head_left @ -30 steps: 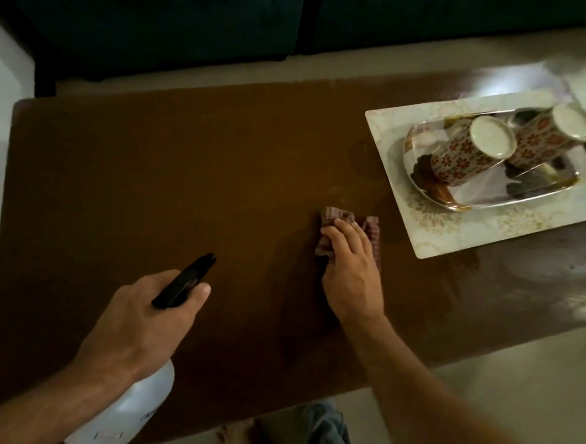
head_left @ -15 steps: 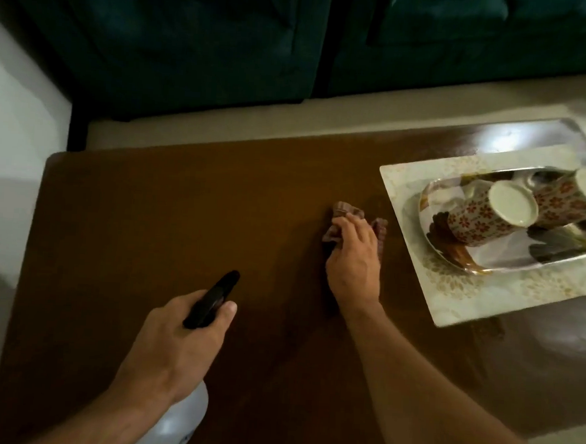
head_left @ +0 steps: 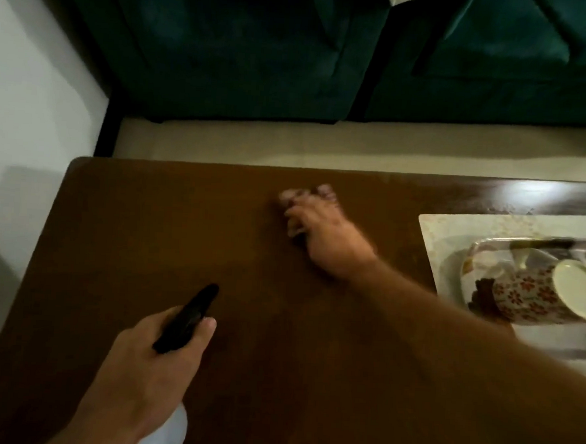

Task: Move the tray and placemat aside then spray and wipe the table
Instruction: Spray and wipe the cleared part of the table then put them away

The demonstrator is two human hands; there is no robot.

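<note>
Two hands over the brown table [head_left: 146, 233], both busy. Right hand [head_left: 321, 237] far across the table top, near its back edge, blurred. Fingers curled down on a crumpled checked cloth [head_left: 303, 196], pressing it flat against the wood; cloth poking out past the fingertips toward the back edge. Forearm stretched diagonally over the table from its front right side.

Left hand [head_left: 149, 360] nearer the table's front edge, left of the right forearm and well apart from the cloth. Fingers wrapped tight around the neck of a spray bottle [head_left: 190, 315], thumb lying alongside the black head, nozzle aimed toward the table's middle. Pale bottle body showing below the wrist at the front edge.

Pale patterned placemat [head_left: 455, 231] lying on the table's right end, cut off by the frame. Shiny metal tray [head_left: 478, 247] resting on top of it. Floral mug [head_left: 534, 298] on its side in the tray, open mouth turned to the right; more things in the tray beyond it, too cropped to tell.

Dark green sofa [head_left: 261, 48] beyond the table's back edge, with a strip of pale floor [head_left: 323, 144] between.
</note>
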